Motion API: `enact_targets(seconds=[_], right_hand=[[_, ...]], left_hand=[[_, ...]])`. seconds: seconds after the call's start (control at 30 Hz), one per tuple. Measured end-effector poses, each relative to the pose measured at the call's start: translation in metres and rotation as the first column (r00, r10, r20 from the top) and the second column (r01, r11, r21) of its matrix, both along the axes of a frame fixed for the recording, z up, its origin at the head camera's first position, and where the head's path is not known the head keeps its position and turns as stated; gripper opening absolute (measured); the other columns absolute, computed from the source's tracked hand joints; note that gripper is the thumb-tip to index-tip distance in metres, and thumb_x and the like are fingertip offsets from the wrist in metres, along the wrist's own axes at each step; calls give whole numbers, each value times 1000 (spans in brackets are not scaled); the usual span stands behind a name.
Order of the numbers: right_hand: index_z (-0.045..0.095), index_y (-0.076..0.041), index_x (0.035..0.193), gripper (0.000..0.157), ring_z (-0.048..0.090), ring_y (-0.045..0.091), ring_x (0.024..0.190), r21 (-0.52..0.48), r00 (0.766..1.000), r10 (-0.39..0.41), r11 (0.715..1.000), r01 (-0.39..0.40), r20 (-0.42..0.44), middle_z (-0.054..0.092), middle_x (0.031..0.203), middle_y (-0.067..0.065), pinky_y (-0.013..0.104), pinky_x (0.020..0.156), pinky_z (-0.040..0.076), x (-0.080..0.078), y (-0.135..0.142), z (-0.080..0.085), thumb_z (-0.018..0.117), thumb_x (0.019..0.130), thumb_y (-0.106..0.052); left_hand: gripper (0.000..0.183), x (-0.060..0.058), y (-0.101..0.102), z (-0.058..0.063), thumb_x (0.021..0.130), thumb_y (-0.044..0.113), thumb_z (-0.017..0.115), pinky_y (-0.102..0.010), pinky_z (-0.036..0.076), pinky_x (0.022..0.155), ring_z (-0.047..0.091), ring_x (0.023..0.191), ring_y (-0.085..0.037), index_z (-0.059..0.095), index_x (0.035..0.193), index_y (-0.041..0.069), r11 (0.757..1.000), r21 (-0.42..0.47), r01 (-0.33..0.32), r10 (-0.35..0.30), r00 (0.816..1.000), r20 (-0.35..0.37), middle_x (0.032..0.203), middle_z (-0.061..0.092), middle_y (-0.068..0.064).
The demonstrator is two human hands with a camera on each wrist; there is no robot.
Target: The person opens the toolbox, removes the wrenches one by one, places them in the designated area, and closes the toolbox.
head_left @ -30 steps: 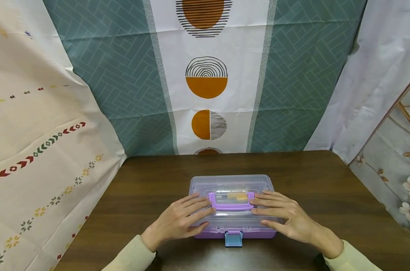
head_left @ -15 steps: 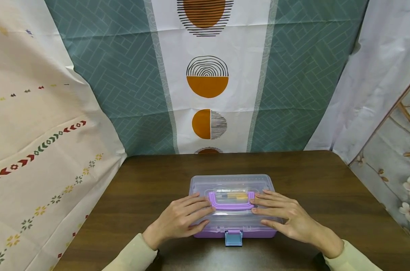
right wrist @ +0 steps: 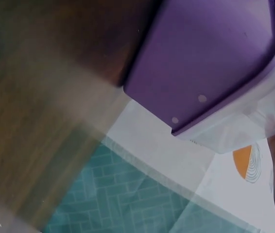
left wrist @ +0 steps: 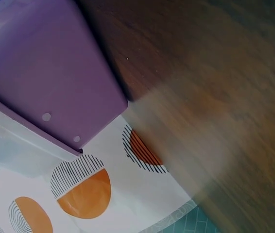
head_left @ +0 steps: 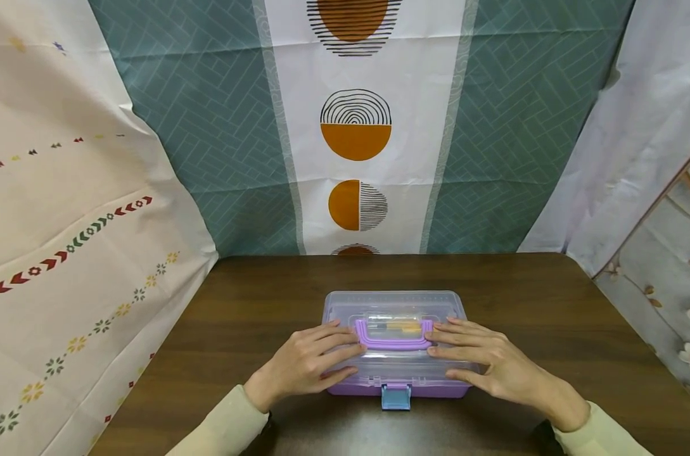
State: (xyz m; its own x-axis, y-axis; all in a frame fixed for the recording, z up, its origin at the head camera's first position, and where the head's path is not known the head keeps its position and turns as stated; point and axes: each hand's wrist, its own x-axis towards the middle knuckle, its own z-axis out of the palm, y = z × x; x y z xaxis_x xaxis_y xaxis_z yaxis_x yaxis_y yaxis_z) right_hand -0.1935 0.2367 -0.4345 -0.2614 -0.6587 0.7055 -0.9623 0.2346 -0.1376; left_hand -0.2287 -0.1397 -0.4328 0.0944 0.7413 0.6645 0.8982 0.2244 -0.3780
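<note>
A plastic storage box with a clear lid [head_left: 396,364] and a purple base [head_left: 356,390] sits on the table in the head view. On the lid lies a purple carry handle [head_left: 395,345]; something yellow [head_left: 404,327] shows through the clear plastic there. A blue latch [head_left: 396,398] sticks out at the front. My left hand [head_left: 307,360] rests on the lid's left part, fingers extended by the handle. On the right part rests my right hand [head_left: 493,360], its fingers also extended. Both wrist views show the purple base's end walls [left wrist: 55,73] [right wrist: 210,58] close up.
The brown wooden table [head_left: 265,297] extends around the box. Behind it hangs a green and white cloth [head_left: 242,126] with orange circles. A cream patterned cloth [head_left: 54,215] hangs at the left, and a white flowered cloth [head_left: 658,304] at the right.
The head view has shifted slightly, so the scene sits a little further right and higher. Both hands stay on the box's lid in nearly the same pose.
</note>
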Motion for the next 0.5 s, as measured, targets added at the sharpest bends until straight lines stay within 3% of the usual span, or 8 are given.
enact_targets(seconds=[0.3,0.5], right_hand=[[69,-7,136,43,51,27,142,44,998,-5,999,3,57,64,142,16,30,123,27,3,3,6,73,99,-28],[70,-10,136,43,49,26,144,37,997,-41,999,39,65,64,142,15,28,123,26,6,2,3,75,96,-26]], left_hand=[[37,0,-1,2,99,34,72,-44,56,99,71,115,-20,74,127,9,1000,-4,6,-6,1000,27,117,77,-5],[35,2,-1,1,102,32,68,-44,56,98,72,114,-20,74,127,9,1000,4,7,-7,999,39,117,77,-5]])
